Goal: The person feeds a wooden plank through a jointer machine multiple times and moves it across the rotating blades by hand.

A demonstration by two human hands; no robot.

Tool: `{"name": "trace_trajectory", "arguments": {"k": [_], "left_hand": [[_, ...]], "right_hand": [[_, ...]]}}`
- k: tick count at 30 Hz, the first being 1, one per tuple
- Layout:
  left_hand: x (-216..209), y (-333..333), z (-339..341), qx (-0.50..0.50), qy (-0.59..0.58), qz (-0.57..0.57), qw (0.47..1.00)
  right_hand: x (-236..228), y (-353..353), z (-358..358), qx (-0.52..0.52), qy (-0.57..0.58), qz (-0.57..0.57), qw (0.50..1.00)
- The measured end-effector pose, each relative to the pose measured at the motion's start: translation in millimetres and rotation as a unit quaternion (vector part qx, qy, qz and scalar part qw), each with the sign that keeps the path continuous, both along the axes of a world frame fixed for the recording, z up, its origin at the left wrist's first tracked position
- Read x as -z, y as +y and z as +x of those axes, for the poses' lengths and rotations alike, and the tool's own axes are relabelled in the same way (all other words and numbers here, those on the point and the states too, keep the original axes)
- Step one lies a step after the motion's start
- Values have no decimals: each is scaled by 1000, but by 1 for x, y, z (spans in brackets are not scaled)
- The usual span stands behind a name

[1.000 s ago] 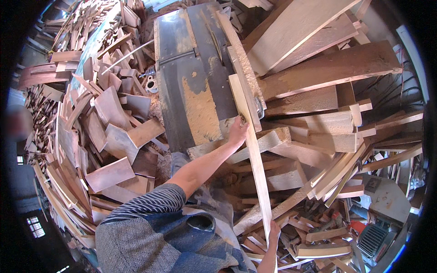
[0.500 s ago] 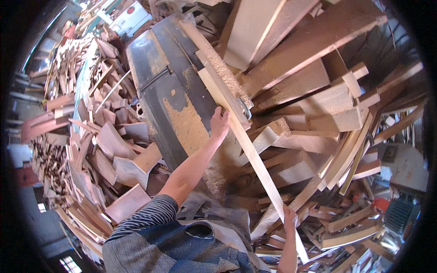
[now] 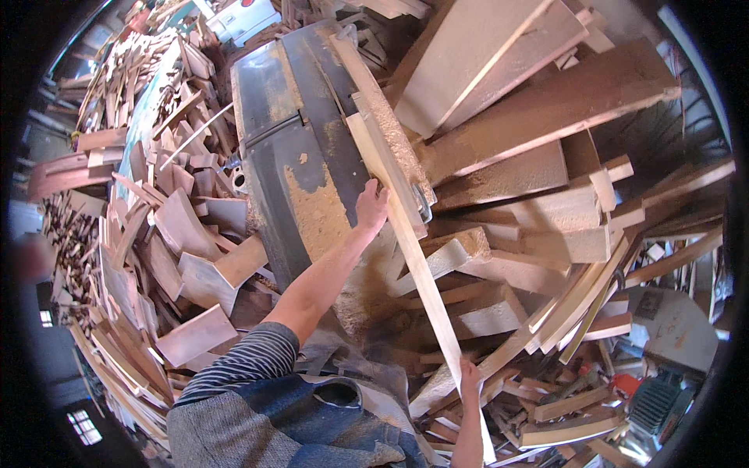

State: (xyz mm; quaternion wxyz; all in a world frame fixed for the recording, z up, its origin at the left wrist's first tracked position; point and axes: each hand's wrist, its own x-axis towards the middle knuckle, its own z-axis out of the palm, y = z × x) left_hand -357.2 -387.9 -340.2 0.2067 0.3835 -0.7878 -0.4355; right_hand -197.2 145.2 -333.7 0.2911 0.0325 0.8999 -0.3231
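A long pale wooden strip runs slantwise from the wooden fence of a dark metal machine table down toward my body. My left hand is at the strip's far part, with curled fingers pressing its side against the fence. Nearer to me, my right hand is closed around the strip close to its near end. Sawdust lies in patches on the tabletop. The strip's far end is hard to tell apart from the fence boards.
Curved wood offcuts are heaped along the left. Wide, sawdust-covered planks lean at the right of the fence. Thin bent strips and a green motor are at the lower right. A white box-like object stands at the far end.
The view has turned slightly. Both hands and the strip have shifted a little farther forward along the fence; both grips look the same.
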Motion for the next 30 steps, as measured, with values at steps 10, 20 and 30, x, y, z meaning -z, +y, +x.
{"name": "trace_trajectory", "arguments": {"k": [10,20,30], "left_hand": [[-2,-8,-7,-9,-20,-6,1000],[22,-23,-17,6,-46,-79,996],[16,-33,-26,-17,-29,-62,998]], "right_hand": [[-6,-17,-10,16,-38,-46,998],[-21,-37,-20,39,-77,-22,996],[18,-26,-23,35,-59,-25,997]]}}
